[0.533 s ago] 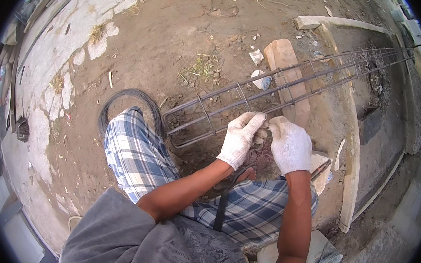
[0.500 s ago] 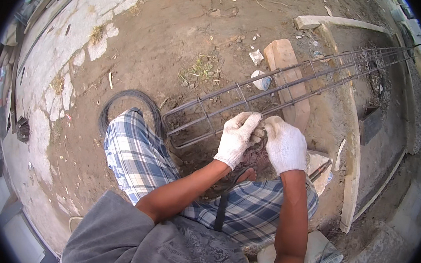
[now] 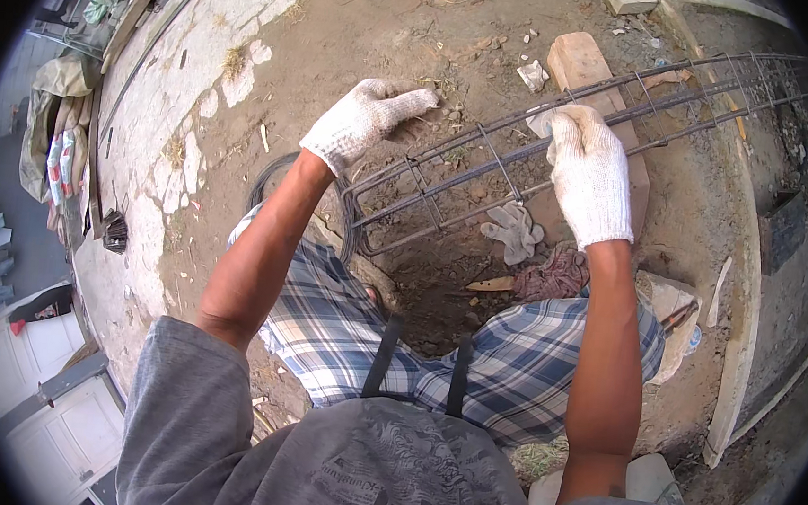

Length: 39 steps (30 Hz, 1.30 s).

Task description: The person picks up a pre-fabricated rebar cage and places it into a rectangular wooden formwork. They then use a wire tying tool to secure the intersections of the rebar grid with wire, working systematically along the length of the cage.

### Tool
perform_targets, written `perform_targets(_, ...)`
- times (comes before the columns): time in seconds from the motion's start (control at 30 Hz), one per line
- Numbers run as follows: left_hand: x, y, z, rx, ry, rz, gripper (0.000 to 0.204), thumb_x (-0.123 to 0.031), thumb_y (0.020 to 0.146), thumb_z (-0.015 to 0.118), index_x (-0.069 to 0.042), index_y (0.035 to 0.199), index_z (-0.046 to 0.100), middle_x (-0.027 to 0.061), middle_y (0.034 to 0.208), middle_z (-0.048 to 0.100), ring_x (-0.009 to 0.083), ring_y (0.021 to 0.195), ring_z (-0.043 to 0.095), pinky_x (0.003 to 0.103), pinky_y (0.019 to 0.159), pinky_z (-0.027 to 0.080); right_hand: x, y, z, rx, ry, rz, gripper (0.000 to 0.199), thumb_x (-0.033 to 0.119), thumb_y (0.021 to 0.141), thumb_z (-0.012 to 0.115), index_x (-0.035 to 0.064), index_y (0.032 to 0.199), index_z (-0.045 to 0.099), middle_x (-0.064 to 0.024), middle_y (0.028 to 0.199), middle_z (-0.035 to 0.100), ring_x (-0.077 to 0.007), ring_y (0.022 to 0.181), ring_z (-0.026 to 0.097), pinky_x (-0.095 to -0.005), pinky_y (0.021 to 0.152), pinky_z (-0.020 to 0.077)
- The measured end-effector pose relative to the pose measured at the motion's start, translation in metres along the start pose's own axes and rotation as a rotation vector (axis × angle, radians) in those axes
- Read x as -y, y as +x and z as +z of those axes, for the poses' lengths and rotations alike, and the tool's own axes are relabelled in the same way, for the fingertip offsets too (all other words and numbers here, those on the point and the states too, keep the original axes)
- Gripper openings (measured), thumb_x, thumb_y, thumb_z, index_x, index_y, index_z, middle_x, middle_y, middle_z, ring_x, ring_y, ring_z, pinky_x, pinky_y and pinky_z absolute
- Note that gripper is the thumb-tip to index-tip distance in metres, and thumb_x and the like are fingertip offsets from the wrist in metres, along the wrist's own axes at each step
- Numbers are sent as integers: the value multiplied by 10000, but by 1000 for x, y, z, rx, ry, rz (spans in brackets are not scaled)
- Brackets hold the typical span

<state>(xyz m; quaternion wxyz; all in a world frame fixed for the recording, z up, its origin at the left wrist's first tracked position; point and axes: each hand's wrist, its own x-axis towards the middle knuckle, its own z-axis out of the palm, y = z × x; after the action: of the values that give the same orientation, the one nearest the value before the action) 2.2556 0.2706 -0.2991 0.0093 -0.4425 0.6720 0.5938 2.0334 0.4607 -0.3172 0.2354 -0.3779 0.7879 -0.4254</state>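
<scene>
Both my hands wear white knitted work gloves. My left hand is raised beyond the near end of a steel rebar cage. Its fingers are bent together around something thin, perhaps wire strands, too fine to make out. Over the cage's right part, my right hand has its fingertips pinched together near the bars; whatever is between them is hidden. The cage has long bars with square stirrups and slants from my knees to the upper right. A coil of dark wire lies by my left knee.
The cage rests across a wooden block. A spare glove, a maroon bundle and a wooden handle lie below it on the dirt. A pale stone is near the block. At right runs a long raised edging.
My hands have parted from close together, the left moving up and left, the right up and right. The view has shifted; the spare glove and wooden handle now show below the cage.
</scene>
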Motion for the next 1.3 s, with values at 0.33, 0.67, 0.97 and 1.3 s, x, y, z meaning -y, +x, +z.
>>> perform_targets(0.33,46,30,80,47,499,-35,539,-439,1020,602,17,1299,674,171,1106,760,264,992,700,384,942,521,-20,63,6,-197,220,-84,243,241,995,641,82,1147,743,-165,1118,754,-364,1064,714,-414,901,562)
perform_targets(0.67,56,49,117,181,-136,-130,418,-397,1027,649,3,1134,705,56,929,721,162,798,679,329,751,560,-18,67,17,-30,255,-109,266,261,995,623,96,1177,723,-167,1154,742,-381,1080,699,-446,911,560)
perform_targets(0.97,85,69,102,251,-73,-206,469,-393,1016,675,14,1247,697,56,1011,732,181,914,688,357,786,567,-29,65,20,133,268,-114,318,259,1049,554,56,1252,689,-169,1243,719,-379,1164,670,-430,989,533)
perform_targets(1.3,89,77,99,279,-107,-153,405,-288,1008,710,18,1274,693,21,1061,727,140,903,647,316,806,524,-13,44,-17,125,270,-185,303,228,1022,601,89,1278,682,-152,1227,726,-380,1126,686,-437,948,561)
